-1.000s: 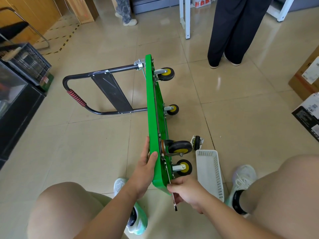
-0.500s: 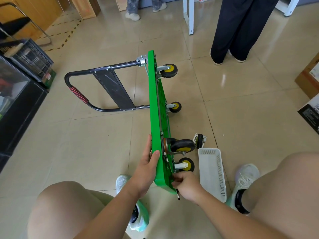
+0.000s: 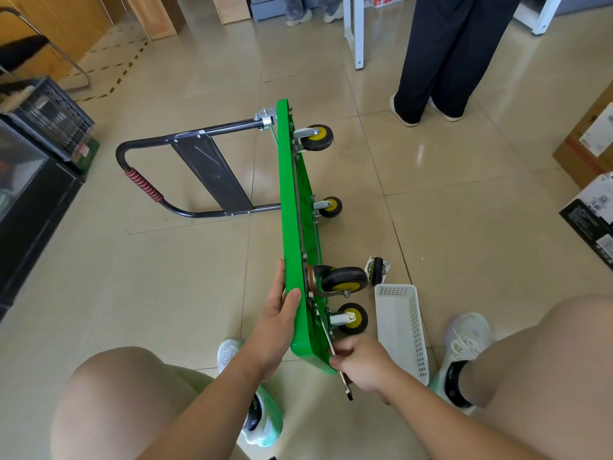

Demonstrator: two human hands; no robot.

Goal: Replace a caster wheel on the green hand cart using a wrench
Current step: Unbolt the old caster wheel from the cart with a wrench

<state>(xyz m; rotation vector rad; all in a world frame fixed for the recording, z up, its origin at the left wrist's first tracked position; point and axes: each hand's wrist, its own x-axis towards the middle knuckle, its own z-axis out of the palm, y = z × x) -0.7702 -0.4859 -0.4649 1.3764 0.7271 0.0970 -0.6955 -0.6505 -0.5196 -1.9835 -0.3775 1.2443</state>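
Observation:
The green hand cart (image 3: 293,207) stands on its long edge on the tiled floor, its wheels pointing right and its black handle (image 3: 185,174) lying flat to the left. My left hand (image 3: 277,322) holds the near end of the deck, thumb over its top edge. My right hand (image 3: 361,361) grips a metal wrench (image 3: 346,388) against the deck's underside, below the near small caster (image 3: 351,318). A larger black swivel caster (image 3: 343,280) sits just above that one. A loose caster wheel (image 3: 377,270) lies on the floor beside the cart.
A white plastic basket (image 3: 403,330) lies on the floor right of the cart, by my right foot. A person in dark trousers (image 3: 441,58) stands at the back. Cardboard boxes (image 3: 593,167) sit at the right edge; a black cabinet (image 3: 30,200) and crate are at the left.
My right hand moved the wrench up along the deck's underside toward the near caster, then swung slightly back. My left hand has kept its hold on the deck edge.

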